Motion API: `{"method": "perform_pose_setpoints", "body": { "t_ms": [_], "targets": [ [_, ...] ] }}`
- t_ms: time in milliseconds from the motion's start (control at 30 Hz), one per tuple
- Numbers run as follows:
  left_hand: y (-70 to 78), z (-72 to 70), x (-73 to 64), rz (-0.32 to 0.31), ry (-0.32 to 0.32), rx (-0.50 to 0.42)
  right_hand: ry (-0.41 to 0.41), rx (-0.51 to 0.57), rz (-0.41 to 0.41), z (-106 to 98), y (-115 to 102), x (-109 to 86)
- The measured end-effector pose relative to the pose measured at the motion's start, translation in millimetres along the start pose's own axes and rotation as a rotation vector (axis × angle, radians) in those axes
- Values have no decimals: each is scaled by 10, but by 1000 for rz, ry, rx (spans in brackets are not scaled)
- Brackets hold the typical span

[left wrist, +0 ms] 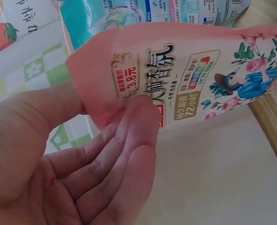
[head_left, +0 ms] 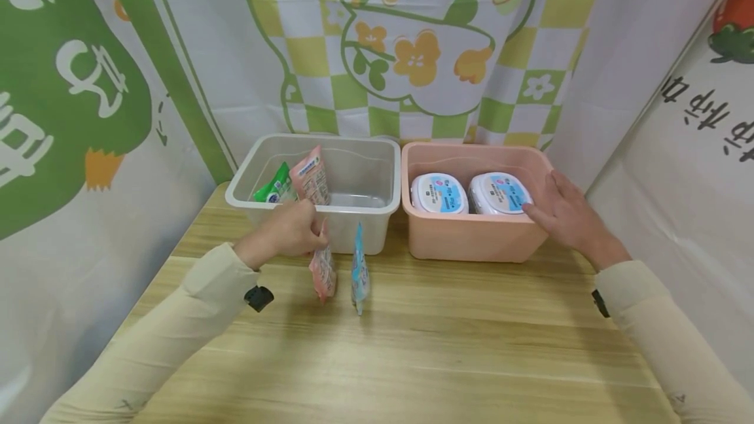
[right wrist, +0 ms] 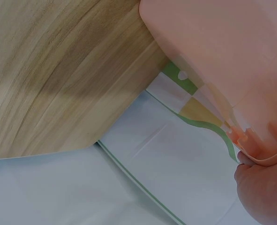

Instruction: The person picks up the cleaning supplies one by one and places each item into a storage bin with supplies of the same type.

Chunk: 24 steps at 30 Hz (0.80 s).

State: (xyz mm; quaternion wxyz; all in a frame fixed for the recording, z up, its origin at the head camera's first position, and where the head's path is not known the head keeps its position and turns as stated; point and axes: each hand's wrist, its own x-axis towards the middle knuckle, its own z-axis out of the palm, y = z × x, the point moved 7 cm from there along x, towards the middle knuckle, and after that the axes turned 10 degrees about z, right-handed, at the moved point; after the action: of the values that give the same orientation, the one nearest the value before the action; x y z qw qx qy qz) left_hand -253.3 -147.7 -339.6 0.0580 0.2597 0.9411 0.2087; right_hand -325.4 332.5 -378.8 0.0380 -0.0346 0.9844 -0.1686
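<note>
My left hand (head_left: pixel 292 228) pinches the top corner of a pink detergent pouch (left wrist: pixel 194 84), which hangs upright in front of the grey bin (head_left: pixel 359 219). To its right a blue pouch (head_left: pixel 360 273) stands on edge on the table. Inside the grey bin lean a green pouch (head_left: pixel 275 186) and another pink pouch (head_left: pixel 311 178). At the pink bin (head_left: pixel 471 239), my right hand (head_left: pixel 568 214) holds the right front corner, thumb over the front rim and fingers along the side rim. Two white tubs (head_left: pixel 440 194) with blue labels sit side by side in that bin.
Both bins stand next to each other at the back of the wooden table (head_left: pixel 412 358). Behind them hangs a green-and-white checked cloth (head_left: pixel 377 84). Printed cloth walls (head_left: pixel 695 169) close in the left and right sides.
</note>
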Motion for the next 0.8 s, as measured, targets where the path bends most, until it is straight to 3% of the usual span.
{"method": "perform_pose_setpoints", "body": {
  "t_ms": [233, 800],
  "targets": [
    [-20, 26, -15, -37, 5, -9, -3, 1, -2, 5, -6, -7],
    [-20, 0, -29, -16, 22, -23, -7, 11, 1, 0, -5, -14]
  ]
}}
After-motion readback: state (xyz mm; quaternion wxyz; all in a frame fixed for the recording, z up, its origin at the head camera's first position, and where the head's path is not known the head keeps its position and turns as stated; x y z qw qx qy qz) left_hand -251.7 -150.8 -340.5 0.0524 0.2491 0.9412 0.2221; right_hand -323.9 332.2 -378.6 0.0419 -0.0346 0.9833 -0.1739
